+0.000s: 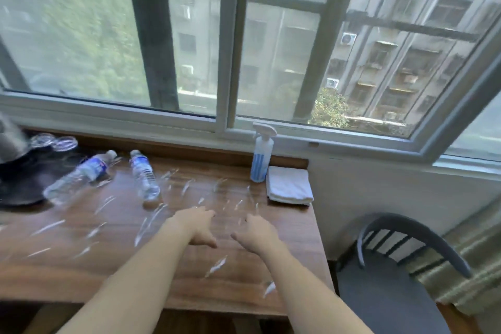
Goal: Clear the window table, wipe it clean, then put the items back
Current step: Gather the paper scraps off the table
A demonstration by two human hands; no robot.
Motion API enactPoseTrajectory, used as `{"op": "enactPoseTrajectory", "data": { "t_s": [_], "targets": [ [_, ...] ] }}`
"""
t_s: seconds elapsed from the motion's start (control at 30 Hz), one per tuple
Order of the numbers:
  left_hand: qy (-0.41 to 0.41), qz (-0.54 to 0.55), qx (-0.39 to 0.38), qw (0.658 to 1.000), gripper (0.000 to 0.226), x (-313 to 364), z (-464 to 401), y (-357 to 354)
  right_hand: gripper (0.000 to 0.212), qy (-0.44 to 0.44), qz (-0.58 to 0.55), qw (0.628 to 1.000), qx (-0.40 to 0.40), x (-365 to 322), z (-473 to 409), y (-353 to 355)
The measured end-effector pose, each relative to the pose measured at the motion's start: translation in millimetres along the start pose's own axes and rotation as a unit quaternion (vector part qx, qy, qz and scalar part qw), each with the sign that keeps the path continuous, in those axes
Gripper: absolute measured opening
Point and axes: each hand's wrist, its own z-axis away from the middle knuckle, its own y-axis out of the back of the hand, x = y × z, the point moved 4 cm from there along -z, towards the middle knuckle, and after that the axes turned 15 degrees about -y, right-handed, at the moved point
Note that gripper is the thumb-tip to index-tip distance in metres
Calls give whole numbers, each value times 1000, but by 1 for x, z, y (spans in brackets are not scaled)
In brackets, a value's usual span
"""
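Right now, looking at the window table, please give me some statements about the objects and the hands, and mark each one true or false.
1. The spray bottle stands upright beside the folded white cloth. True.
2. Both water bottles lie flat on the table. False: they are tilted in the blurred frame, and none plainly lies flat.
3. The left hand holds the cloth. False: it holds nothing.
4. The right hand holds nothing. True.
5. A dark chair stands to the table's right. True.
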Motion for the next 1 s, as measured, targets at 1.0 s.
{"op": "enactPoseTrajectory", "data": {
  "t_s": [1.0],
  "targets": [
    [265,120,75,954,95,-373,254,-24,65,323,85,942,-26,-454,61,-155]
  ]
}}
